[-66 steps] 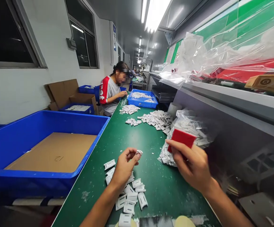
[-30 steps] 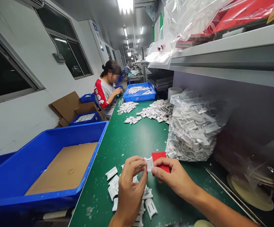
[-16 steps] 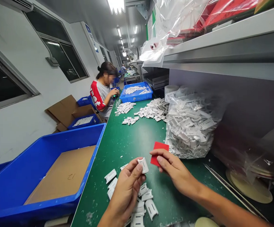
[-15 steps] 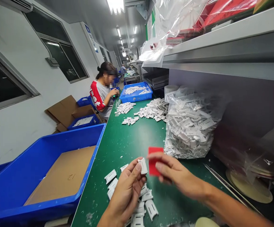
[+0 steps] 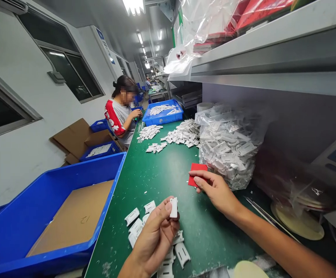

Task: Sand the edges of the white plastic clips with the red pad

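Between the thumb and fingers of my left hand is a small white plastic part, held up above the green tabletop. My right hand pinches a flat red rectangular piece out over the table, in front of the clear bag. A small white bit shows at the left edge of the red piece. White slotted plastic parts lie scattered around and beneath my left hand, some of them hidden by it.
A clear bag full of white parts stands on the right. Farther back are loose piles and a blue tray. A large blue bin adjoins the left edge. A co-worker sits beyond it. A shelf overhangs the right.
My right hand has moved forward with the red piece, away from my left hand. The white part in my left hand has turned and shows a plainer face. The view has shifted slightly.
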{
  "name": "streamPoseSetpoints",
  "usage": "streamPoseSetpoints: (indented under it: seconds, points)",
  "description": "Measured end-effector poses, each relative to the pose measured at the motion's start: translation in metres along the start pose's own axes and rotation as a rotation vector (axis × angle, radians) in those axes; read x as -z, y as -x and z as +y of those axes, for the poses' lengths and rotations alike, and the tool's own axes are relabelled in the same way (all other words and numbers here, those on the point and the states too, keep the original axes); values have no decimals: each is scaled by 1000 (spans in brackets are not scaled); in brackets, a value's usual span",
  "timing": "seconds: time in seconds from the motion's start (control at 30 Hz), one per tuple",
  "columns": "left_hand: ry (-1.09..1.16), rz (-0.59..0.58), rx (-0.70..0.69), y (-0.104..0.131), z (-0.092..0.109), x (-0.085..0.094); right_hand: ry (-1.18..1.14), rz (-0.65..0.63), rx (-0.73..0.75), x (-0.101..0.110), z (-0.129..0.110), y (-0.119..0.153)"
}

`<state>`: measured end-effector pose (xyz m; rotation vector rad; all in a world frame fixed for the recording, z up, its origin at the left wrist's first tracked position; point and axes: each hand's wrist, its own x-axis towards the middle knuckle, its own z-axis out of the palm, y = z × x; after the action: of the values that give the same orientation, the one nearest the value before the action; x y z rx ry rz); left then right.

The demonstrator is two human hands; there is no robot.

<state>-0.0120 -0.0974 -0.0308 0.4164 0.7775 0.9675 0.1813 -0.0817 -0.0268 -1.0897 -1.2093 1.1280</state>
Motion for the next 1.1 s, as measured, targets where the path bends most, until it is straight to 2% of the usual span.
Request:
streamPoseSetpoints:
  seconds: [0.07, 0.13, 0.23, 0.33, 0.37, 0.4, 0.47, 0.5, 0.53, 0.6, 0.63, 0.73, 0.77, 0.87, 0.9, 1.0, 1.03, 1.1]
  points:
    - [-184, 45, -168, 0, 0, -1, -4, -129, -13, -2, -3, 3]
    - [-485, 124, -378, 0, 0, 0, -43, -236, -42, -6, -10, 11]
    - [-844, 285, -643, 0, -6, 6, -192, -262, -143, -12, -17, 21]
    - [-944, 307, -810, 2, -15, 11, -296, -569, -270, -14, -15, 24]
    - [-959, 293, -869, 2, -17, 13, -296, -584, -277, -15, -13, 23]
    - [-973, 283, -924, 3, -20, 13, -284, -494, -264, -15, -11, 21]
    - [-985, 281, -999, 4, -23, 13, -242, -149, -201, -16, -6, 17]
    - [-982, 283, -1004, 4, -23, 13, -233, -56, -180, -16, -4, 15]
    - [-974, 280, -987, 5, -23, 12, -239, -70, -181, -16, -2, 15]
    - [-930, 263, -963, 6, -22, 10, -266, -240, -223, -17, 0, 14]
    - [-898, 258, -959, 6, -21, 9, -285, -283, -240, -18, 1, 15]
    - [-833, 254, -901, 6, -16, 7, -274, -40, -235, -18, 1, 14]
    - [-815, 241, -847, 5, -13, 6, -279, -21, -243, -17, 2, 14]
    - [-690, 153, -633, 3, -6, 4, -325, -183, -311, -16, 4, 12]
    - [-613, 138, -571, 3, -5, 3, -336, -178, -322, -16, 5, 11]
    - [-370, 142, -425, 2, -1, 1, -341, 12, -299, -14, 5, 7]
    - [-302, 142, -385, 3, 0, 0, -348, 34, -295, -14, 4, 7]
    - [-206, 114, -310, 4, 0, -2, -433, -50, -308, -13, -2, 10]
